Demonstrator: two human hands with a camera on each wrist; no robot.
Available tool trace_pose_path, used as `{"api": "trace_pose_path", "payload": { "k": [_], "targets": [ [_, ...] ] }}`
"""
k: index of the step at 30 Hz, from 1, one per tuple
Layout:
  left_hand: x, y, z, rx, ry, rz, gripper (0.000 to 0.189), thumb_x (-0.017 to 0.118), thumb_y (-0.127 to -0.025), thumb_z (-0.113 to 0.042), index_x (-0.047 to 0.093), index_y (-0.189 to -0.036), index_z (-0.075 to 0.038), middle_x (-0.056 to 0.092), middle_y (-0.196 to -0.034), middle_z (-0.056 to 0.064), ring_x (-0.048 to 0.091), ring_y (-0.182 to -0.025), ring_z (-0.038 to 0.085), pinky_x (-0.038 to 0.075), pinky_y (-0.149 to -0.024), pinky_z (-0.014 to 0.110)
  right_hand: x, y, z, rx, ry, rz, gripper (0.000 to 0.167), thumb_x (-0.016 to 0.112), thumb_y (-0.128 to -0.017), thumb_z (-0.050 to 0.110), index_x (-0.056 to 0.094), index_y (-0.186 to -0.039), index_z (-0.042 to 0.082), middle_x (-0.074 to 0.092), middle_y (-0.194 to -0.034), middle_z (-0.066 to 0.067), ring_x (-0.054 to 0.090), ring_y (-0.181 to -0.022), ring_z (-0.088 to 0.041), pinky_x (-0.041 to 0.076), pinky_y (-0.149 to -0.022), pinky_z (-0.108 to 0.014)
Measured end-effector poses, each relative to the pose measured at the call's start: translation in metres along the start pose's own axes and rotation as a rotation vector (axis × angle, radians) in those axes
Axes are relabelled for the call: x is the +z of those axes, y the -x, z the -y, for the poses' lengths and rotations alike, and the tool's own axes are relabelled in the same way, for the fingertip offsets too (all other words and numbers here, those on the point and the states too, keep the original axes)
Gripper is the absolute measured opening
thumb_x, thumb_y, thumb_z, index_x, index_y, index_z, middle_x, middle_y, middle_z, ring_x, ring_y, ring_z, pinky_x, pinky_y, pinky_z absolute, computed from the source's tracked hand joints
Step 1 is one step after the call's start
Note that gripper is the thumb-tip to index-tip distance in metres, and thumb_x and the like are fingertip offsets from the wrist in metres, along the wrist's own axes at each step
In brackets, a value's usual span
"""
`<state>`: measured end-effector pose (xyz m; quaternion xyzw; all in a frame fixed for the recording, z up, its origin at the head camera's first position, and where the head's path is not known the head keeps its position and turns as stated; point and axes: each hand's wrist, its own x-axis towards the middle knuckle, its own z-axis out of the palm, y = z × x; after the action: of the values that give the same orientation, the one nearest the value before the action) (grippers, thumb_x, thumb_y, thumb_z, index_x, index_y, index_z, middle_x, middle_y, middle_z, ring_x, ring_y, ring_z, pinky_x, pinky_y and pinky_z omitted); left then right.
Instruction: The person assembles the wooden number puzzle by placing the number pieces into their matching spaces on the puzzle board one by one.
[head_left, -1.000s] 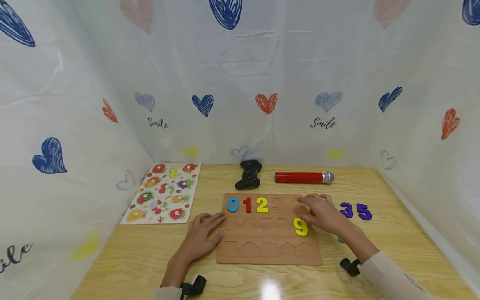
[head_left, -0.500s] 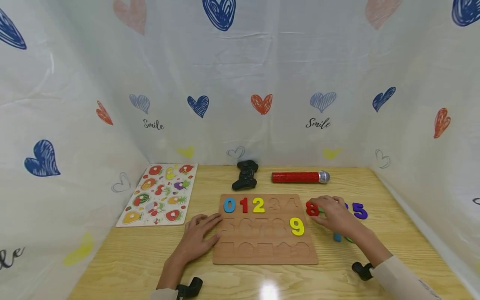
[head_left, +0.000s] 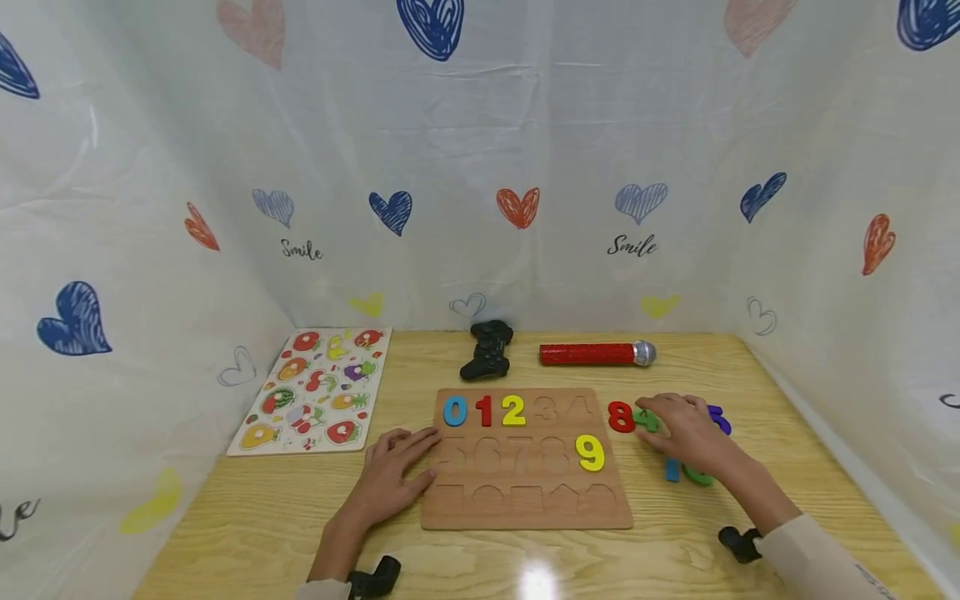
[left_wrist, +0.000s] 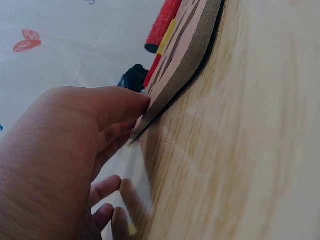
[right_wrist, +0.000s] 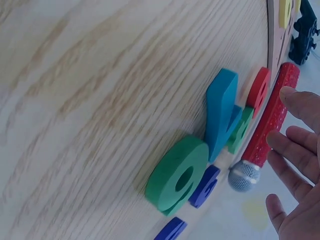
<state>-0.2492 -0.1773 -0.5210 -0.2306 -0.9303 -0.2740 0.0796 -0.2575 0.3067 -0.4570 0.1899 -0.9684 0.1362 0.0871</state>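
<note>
A wooden number board (head_left: 528,502) carries a blue 0 (head_left: 454,411), a red 1 (head_left: 483,410), a yellow 2 (head_left: 513,410) and a yellow 9 (head_left: 590,452). My left hand (head_left: 392,475) rests against the board's left edge, fingers and thumb extended. Over the loose numbers right of the board is my right hand (head_left: 692,432), its fingertips by the green 4 (head_left: 645,419). Its fingers are spread with nothing between them in the right wrist view. A red 8 (head_left: 621,417) lies between board and hand. The purple 3 (right_wrist: 205,186) is hidden in the head view.
Nearer me lie a blue 7 (head_left: 672,471) and a green 6 (head_left: 697,476); a purple 5 (head_left: 720,419) lies beyond the hand. At the back are a black game controller (head_left: 487,350) and a red microphone (head_left: 588,354). A fruit board (head_left: 307,392) lies at left.
My right hand has moved right, off the board, and let go of the red 8 on the table beside it. It has then shifted to the green 4. My left hand stays put.
</note>
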Motion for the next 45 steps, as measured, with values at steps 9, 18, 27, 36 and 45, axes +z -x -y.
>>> {"api": "trace_pose_path", "payload": {
  "k": [9,18,27,36,45],
  "targets": [
    [-0.002,0.002,0.003,0.003,-0.018,0.001,0.051,0.064,-0.096,-0.042,0.058,-0.144,-0.025,0.050,-0.150,-0.006,0.039,-0.129,0.029,0.027,-0.098,0.057,-0.005,0.003,-0.014,0.022,-0.029,0.032,0.052,0.079,-0.087,0.020,0.062,-0.129,-0.004,0.066,-0.122,-0.019,0.051,-0.120,-0.044,0.026,-0.095,-0.067],
    [-0.003,0.002,0.004,0.004,-0.017,0.000,0.051,0.064,-0.096,-0.041,0.059,-0.144,-0.024,0.050,-0.150,-0.005,0.040,-0.129,0.029,0.027,-0.098,0.057,-0.002,0.005,-0.030,0.065,-0.017,0.047,0.050,0.075,-0.090,0.022,0.062,-0.129,-0.005,0.065,-0.120,-0.022,0.050,-0.120,-0.046,0.025,-0.094,-0.068],
    [-0.003,0.003,0.002,0.005,-0.010,-0.002,0.050,0.066,-0.096,-0.040,0.059,-0.143,-0.023,0.050,-0.150,-0.005,0.040,-0.128,0.029,0.027,-0.098,0.057,-0.001,0.009,-0.043,0.107,0.040,0.054,0.054,0.078,-0.086,0.023,0.062,-0.129,-0.005,0.064,-0.120,-0.026,0.050,-0.119,-0.048,0.026,-0.091,-0.068],
    [-0.003,0.002,0.001,0.018,-0.016,-0.004,0.051,0.065,-0.096,-0.040,0.059,-0.143,-0.022,0.049,-0.150,-0.004,0.039,-0.129,0.029,0.026,-0.098,0.057,-0.004,0.007,-0.053,0.119,0.035,0.068,0.059,0.080,-0.085,0.023,0.059,-0.131,-0.006,0.061,-0.123,-0.030,0.048,-0.120,-0.051,0.026,-0.091,-0.070],
    [0.001,-0.001,0.001,0.007,-0.010,-0.002,0.051,0.064,-0.096,-0.043,0.058,-0.144,-0.025,0.049,-0.150,-0.007,0.039,-0.130,0.029,0.026,-0.099,0.058,-0.003,0.006,-0.066,0.122,0.037,0.083,0.062,0.082,-0.083,0.025,0.059,-0.131,-0.007,0.060,-0.125,-0.031,0.048,-0.120,-0.051,0.026,-0.088,-0.068]
  ]
}}
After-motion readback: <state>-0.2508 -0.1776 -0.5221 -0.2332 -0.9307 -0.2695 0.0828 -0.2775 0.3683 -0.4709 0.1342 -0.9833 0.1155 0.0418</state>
